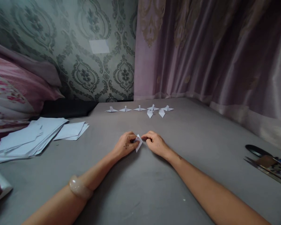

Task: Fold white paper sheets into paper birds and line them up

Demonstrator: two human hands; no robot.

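Holding the small folded paper [139,144] in the left hand [125,144], closed to a pinch, with thumb laid across and fingers curled in tight. Poised with the right hand [156,144] at 3 o'clock of it, fingers bent and almost closed; cannot tell whether gripping the paper's edge or only resting beside it. For a clean fold, probably best to line up the points at 12 and 6 o'clock first, then press along the crease with one fingertip; beware of squeezing hard, likely to skew layers this small. Steady both wrists over the desk [142,190]. Farther out, at 12 o'clock, note the row of five winged paper models [139,109]; toward 1 o'clock, the two kite-shaped papers [150,114]. Leave alone, toward 9 o'clock, the small sheets [70,130] and, beyond, the larger sheets [25,140]; near 3 o'clock, the pointed metal tool [256,163].
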